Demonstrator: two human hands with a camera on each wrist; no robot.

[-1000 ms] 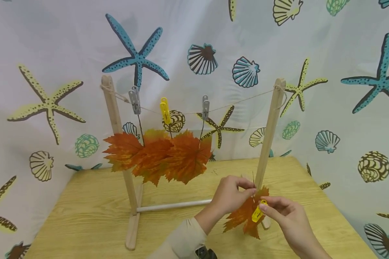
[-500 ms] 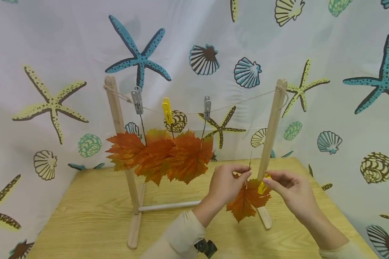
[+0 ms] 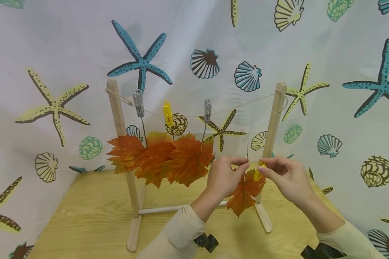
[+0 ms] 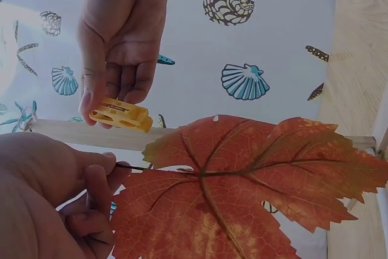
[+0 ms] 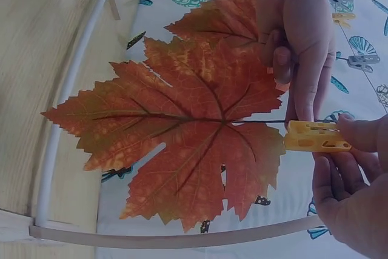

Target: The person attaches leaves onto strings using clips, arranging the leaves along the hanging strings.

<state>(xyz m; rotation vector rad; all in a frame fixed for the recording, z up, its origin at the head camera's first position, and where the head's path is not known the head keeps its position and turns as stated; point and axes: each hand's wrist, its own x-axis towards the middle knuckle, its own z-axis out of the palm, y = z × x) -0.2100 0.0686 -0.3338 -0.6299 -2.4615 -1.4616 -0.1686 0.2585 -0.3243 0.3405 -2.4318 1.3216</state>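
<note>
My left hand (image 3: 225, 176) pinches the thin dark stem of an orange-red artificial maple leaf (image 3: 244, 194), whose blade hangs below the fingers. My right hand (image 3: 290, 178) holds a yellow clothespin (image 5: 318, 136) between thumb and fingers, just right of the stem. In the left wrist view the same clothespin (image 4: 124, 115) stands apart from the leaf stem. A thin string (image 3: 243, 105) runs above both hands. Several similar leaves (image 3: 191, 160) hang from it by their stems, held by two grey clothespins (image 3: 208, 111) and one yellow clothespin (image 3: 168, 114).
Two wooden posts carry the string, the left post (image 3: 117, 111) and the right post (image 3: 275, 118), the latter just behind my right hand. A white rod (image 3: 162, 209) joins their feet over the wooden table (image 3: 90, 216). A patterned curtain (image 3: 188, 28) stands behind.
Both hands have risen toward the string, carrying the leaf and the yellow clothespin. The leaf has turned more face-on. The hanging leaves stay put.
</note>
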